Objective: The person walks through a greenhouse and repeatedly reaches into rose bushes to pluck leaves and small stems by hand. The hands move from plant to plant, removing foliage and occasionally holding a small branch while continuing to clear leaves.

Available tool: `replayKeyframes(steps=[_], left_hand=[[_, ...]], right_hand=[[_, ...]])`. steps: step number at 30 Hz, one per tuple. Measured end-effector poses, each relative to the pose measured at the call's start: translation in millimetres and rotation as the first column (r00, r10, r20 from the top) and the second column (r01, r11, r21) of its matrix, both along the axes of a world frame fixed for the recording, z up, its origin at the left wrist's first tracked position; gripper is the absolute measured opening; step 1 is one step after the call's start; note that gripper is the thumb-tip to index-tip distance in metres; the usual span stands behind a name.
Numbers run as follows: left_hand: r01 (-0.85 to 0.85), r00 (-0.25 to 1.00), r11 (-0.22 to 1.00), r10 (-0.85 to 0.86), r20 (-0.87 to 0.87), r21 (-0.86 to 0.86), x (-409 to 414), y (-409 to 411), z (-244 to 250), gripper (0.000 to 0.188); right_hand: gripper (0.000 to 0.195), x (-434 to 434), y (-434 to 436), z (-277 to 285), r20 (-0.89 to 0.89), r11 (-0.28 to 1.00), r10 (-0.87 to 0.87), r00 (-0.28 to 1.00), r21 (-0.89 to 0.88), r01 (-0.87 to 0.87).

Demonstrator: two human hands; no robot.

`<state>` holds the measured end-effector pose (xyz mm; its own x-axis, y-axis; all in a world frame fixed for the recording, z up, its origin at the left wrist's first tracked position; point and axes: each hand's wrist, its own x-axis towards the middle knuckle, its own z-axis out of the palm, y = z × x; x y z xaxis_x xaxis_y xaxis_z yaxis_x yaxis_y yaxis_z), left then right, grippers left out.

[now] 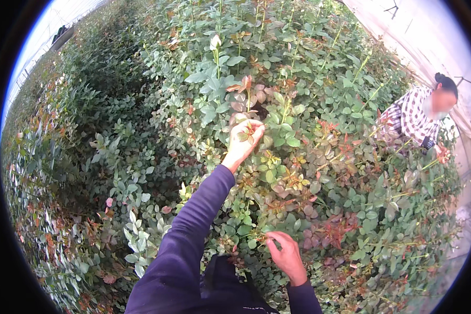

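Observation:
Rose bushes with green and reddish leaves spread in front of me. My left hand reaches forward among them, its fingers bent at a small sprig of green-red rose leaves; whether the fingers grip it I cannot tell. Nearer my body, my right hand has its thumb and forefinger close to a small shoot tip; a hold on it is not clear. A white rosebud stands upright on its stem beyond my left hand. Reddish young leaves lie to the right of my right hand.
Another person in a checked shirt is among the bushes at the right, hands at the plants. Pale plastic sheeting runs along the right side. A dark gap separates the foliage on the left. A pink rose bloom shows there.

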<state>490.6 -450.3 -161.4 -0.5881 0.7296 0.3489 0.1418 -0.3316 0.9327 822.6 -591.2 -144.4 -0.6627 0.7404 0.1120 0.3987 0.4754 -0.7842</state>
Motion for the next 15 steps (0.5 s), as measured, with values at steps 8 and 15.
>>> replayKeyframes(steps=[8,15], left_hand=[[0.196,0.951,0.981,-0.19,-0.244,0.001,16.1,0.2,16.7,0.017],[0.134,0.912,0.99,-0.14,-0.387,-0.042,14.4,2.8,19.2,0.02]], right_hand=[[0.018,-167.2,155.3,65.3,-0.456,0.943,-0.333,0.826,-0.175,0.284],[0.017,-178.3,172.4,36.2,-0.474,0.912,-0.362,0.803,-0.36,0.198]])
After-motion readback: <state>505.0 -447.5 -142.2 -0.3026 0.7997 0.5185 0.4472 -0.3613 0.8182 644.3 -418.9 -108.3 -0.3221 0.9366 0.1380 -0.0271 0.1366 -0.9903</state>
